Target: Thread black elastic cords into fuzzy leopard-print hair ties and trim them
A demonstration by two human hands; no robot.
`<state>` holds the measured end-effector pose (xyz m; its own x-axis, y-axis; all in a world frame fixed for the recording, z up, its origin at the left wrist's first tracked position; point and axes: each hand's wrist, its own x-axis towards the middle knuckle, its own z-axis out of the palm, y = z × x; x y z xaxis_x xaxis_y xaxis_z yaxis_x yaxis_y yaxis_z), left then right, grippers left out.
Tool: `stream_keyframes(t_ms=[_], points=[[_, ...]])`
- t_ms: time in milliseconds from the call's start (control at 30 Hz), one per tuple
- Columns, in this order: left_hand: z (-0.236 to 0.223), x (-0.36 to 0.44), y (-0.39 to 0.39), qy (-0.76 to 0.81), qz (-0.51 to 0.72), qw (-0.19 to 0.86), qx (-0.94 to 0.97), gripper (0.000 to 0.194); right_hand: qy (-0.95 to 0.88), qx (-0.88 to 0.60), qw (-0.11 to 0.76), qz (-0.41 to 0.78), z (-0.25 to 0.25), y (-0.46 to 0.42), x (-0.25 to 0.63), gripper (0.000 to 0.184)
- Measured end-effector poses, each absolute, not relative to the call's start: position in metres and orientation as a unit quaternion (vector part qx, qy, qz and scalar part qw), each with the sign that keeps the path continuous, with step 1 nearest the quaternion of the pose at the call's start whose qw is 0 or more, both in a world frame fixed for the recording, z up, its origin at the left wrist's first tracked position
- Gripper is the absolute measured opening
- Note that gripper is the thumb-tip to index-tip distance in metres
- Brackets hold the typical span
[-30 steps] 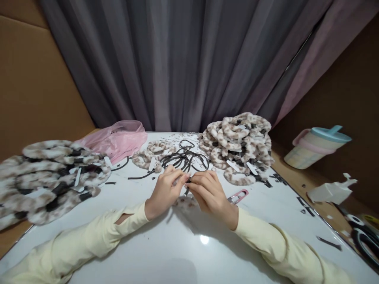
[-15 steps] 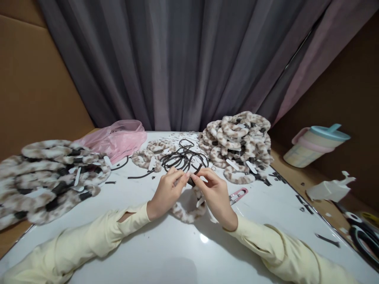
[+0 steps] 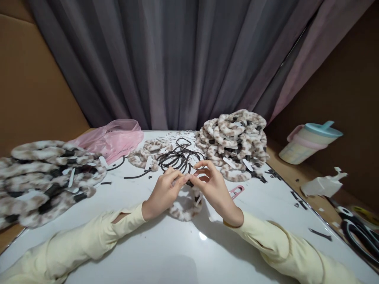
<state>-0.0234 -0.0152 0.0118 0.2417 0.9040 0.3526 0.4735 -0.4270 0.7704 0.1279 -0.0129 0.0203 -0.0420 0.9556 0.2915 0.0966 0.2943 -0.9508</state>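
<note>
A fuzzy white-and-brown ring (image 3: pixel 184 212) hangs below my fingertips, low over the white table. It has a dark band and a white tag on its right side. My left hand (image 3: pixel 166 190) is closed, thumb and forefinger pinching the ring's dark upper part, which the fingers mostly hide. At that same spot, the thumb of my right hand (image 3: pixel 215 190) touches near the left thumb, while its other fingers arch apart above. Just beyond the fingertips lies a loose tangle of dark cord (image 3: pixel 170 161).
Fuzzy rings are heaped at left (image 3: pixel 44 177) and back right (image 3: pixel 237 138). Behind the left heap lies a pink plastic bag (image 3: pixel 118 136). A pink-handled cutter (image 3: pixel 237 191) rests beyond my right hand. On the right stand a lidded cup (image 3: pixel 309 142) and scissors (image 3: pixel 359 236).
The fingers of my right hand have spread away from the pinch they made on the dark piece. My left hand keeps its pinch. The view has shifted slightly.
</note>
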Motion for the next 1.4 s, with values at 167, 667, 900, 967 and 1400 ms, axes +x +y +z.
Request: stream_keyframes(t_ms=[167,667,900,967,1400], points=[[0.011,-0.023,-0.013,0.490,0.396,0.307,0.713,0.032,-0.713,-0.412,0.473,0.314,0.020,-0.007,0.133,0.014],[0.001,-0.024,-0.015,0.397,0.449,0.112,0.793,0.023,-0.818,-0.346,0.430,0.165,0.016,-0.013,0.133,0.013],[0.002,-0.025,-0.016,0.386,0.457,0.092,0.796,0.021,-0.851,-0.311,0.410,0.107,0.019,-0.015,0.135,0.016],[0.001,-0.025,-0.016,0.404,0.466,0.104,0.780,0.016,-0.854,-0.308,0.410,0.086,0.017,-0.016,0.135,0.018],[0.015,-0.025,-0.012,0.492,0.416,0.222,0.732,0.011,-0.874,-0.295,0.387,0.015,0.015,-0.019,0.137,0.029]])
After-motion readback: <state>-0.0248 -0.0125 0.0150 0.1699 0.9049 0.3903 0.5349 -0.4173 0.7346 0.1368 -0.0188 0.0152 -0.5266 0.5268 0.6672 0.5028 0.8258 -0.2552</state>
